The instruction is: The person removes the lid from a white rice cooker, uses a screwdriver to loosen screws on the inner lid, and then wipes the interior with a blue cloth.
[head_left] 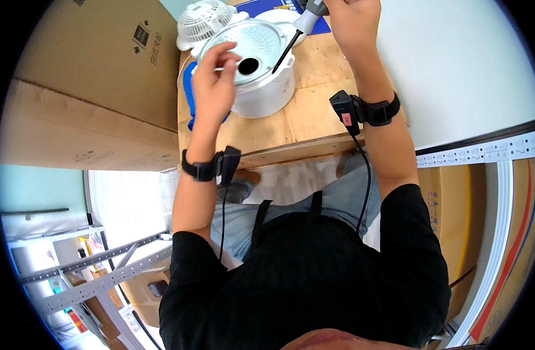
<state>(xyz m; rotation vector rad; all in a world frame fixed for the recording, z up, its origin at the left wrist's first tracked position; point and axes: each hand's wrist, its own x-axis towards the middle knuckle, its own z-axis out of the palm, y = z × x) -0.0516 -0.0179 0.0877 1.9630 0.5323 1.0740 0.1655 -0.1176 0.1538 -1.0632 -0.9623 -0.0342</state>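
A white round tub-like housing stands on the wooden table. Over its top lies a pale, ribbed round disc with a dark round hole in it. My left hand is at the disc's left edge beside the hole, fingers loosely bent and apart, with nothing visible in them. Whether it touches the disc I cannot tell. In my right hand, up at the far right, is a screwdriver with a grey handle and black shaft. Its shaft slants down to the left, with the tip at the housing's right rim.
Behind the housing sit a white slatted round cover and a blue printed sheet. Blue cloth lies at the left of the wooden table. A large cardboard box borders the left side, a pale wall the right.
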